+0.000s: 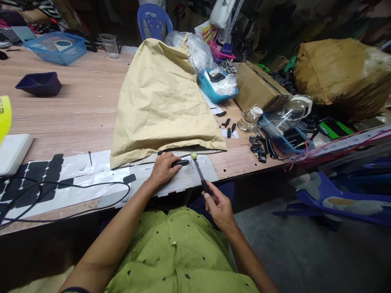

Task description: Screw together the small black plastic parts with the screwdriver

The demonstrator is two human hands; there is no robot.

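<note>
Left hand: on black part, grip unclear to me | Right hand: clamped on hammer, right of part

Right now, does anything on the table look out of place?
The cable sprawls in loose loops over the sheet near the front of the table, which looks untidy. I see no obvious spill or damage.

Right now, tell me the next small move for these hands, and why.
Probably a light tap of the hammer on the black piece. The left hand holds that piece over the grey board, leaving one end exposed, while the right hand grips the hammer's dark handle, its yellow-green head close to that end.
</note>
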